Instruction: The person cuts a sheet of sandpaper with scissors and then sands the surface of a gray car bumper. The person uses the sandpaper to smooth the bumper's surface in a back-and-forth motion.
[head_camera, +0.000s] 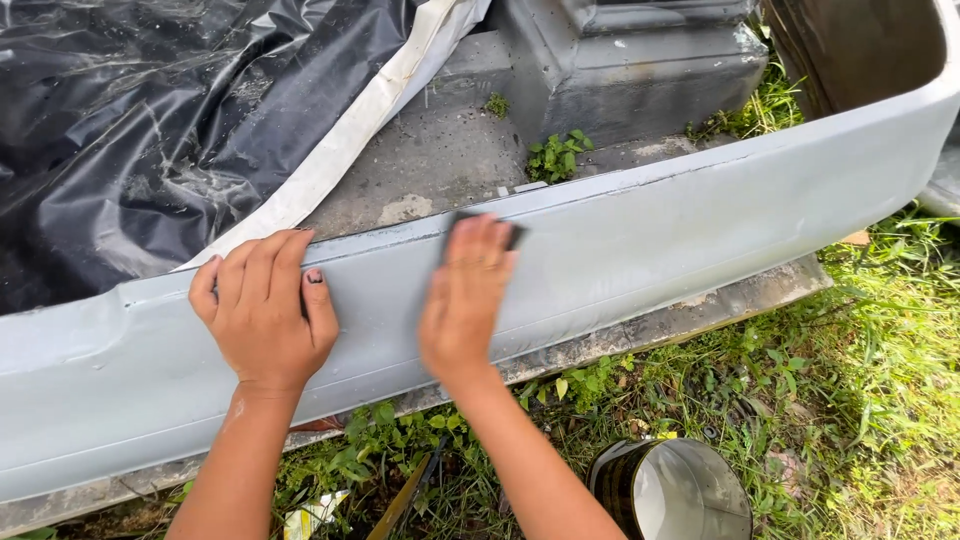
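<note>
Head view shows your left hand (265, 312) spread flat on the grey primed car bumper (700, 220), which lies across the concrete slab (420, 160), steadying it, while your right hand (465, 295) presses a dark sanding pad (512, 234) flat against its upper edge.

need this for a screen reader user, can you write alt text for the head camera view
Two bare hands rest on a long grey car bumper lying outdoors: the left hand is pressed flat, the right hand presses a dark sanding pad against it. Black plastic sheeting lies behind; grass and a metal can are in front.
</note>
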